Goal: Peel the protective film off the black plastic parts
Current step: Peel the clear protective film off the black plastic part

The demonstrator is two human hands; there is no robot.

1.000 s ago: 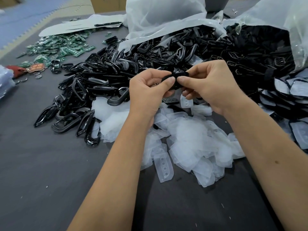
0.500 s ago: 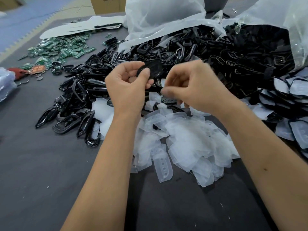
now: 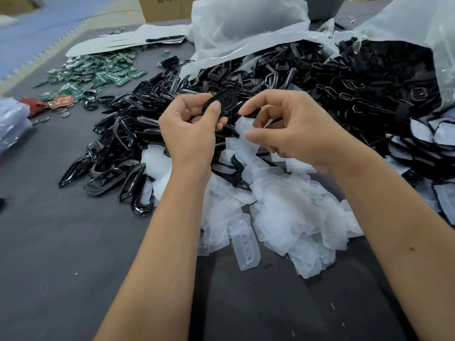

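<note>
Left hand: the left hand [image 3: 189, 129] is raised above the heaps with its thumb and fingers curled round a black plastic part [image 3: 222, 103], gripping it at its lower left edge.
Black plastic part: an oval shell held tilted, its ribbed face turned toward the camera, just above and left of the other hand.
Right hand: the right hand [image 3: 293, 126] pinches a strip of clear protective film [image 3: 243, 134] between thumb and forefinger; the other fingers are loosely curled.
Film: it hangs from the pinch and looks free of the held part; whether a corner touches it cannot be told.
Change: half a second ago the two hands were close together with no film showing between them; the film has now come into view and the hands have drawn slightly apart.
Peeled pile: a heap of translucent films [image 3: 278, 212] lies on the grey table [image 3: 61, 242] directly below both hands.
Left heap: glossy black frames [image 3: 115, 153] spread out to the left of the left wrist.
Behind: more black parts spill from open plastic bags [image 3: 246, 23] beyond the hands.
Far left: green circuit boards [image 3: 98, 72] lie scattered well apart from the work.
</note>
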